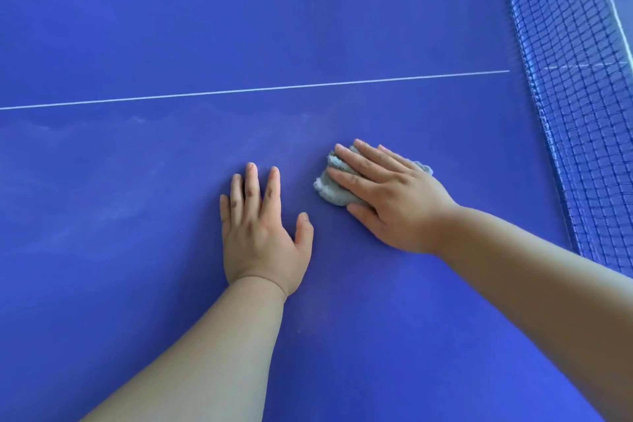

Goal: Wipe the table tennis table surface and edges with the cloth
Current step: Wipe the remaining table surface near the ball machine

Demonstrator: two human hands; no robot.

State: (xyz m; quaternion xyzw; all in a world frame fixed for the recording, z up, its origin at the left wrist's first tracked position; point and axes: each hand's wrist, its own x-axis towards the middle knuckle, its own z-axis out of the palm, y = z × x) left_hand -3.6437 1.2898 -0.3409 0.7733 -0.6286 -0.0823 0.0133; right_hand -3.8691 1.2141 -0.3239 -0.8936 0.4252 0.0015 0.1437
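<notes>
The blue table tennis table fills the whole view, and a thin white line is painted across it. A blue net is seen on the right side. Pale, dusty smears are seen on the blue top. The grey cloth is pressed flat on the table under the right hand, whose fingers are laid out straight over it. The left hand is laid flat on the table just beside the cloth, with its fingers spread a little and nothing held.

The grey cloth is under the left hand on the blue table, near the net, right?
Not quite: the head view shows the grey cloth under the right hand, not the left hand. It is on the blue table, near the net.
</notes>
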